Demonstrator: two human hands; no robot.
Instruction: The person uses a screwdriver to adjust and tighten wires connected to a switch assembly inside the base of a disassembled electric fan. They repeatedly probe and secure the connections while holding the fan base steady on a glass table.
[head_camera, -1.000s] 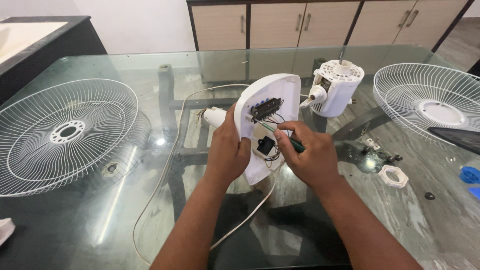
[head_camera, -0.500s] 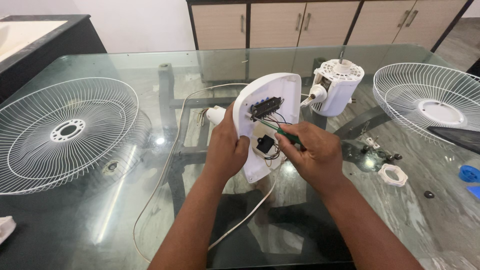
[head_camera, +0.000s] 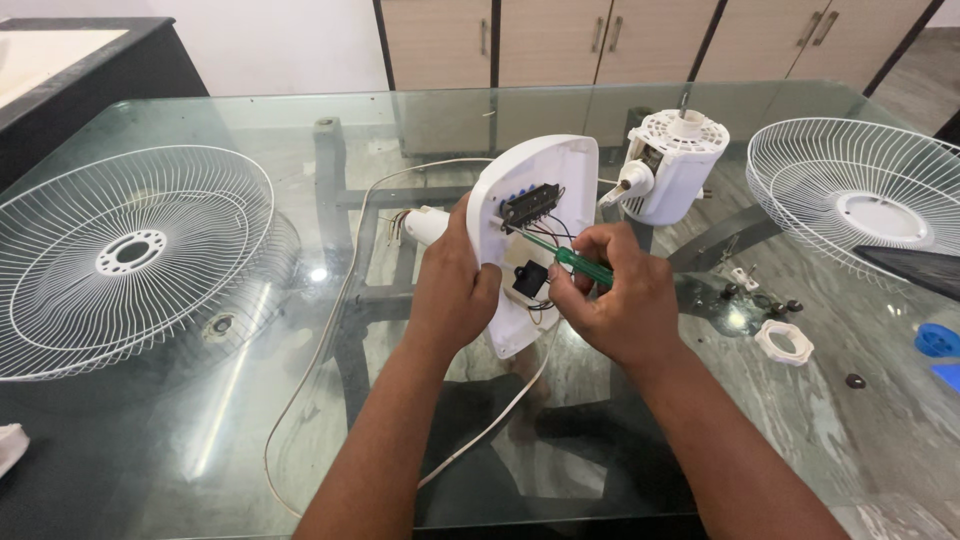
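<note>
Head view, looking down over a glass table (head_camera: 200, 420). The left hand (head_camera: 452, 290) holds a white plastic fan housing panel (head_camera: 535, 235) upright off the glass, near the middle of the table, its open inner side turned toward the person; held like this, the black switch block (head_camera: 530, 205) and the thin wires below it face the light and the tool. The left fingers are wrapped around the panel's left edge, thumb forward, closed firmly on it. The right hand (head_camera: 610, 300) is curled narrow around a green-handled screwdriver (head_camera: 575, 262), held in a pinch of thumb and fingertips, shaft pointing up and left into the panel, tip at or just beside the switch block; whether it is seated in a screw cannot be told. A small black part (head_camera: 529, 280) sits lower in the panel, just left of the right thumb. A white cord (head_camera: 330, 330) trails from the panel area down over the glass toward the near edge. Far right of the panel stands the white motor housing (head_camera: 670, 165), apart from both hands. One wire fan guard (head_camera: 130, 255) lies flat at the left, another guard (head_camera: 860, 205) at the far right, both well clear of the work. A white ring nut (head_camera: 783, 342) and a few small dark screws (head_camera: 760, 295) lie on the glass to the right, within reach of the right hand.
</note>
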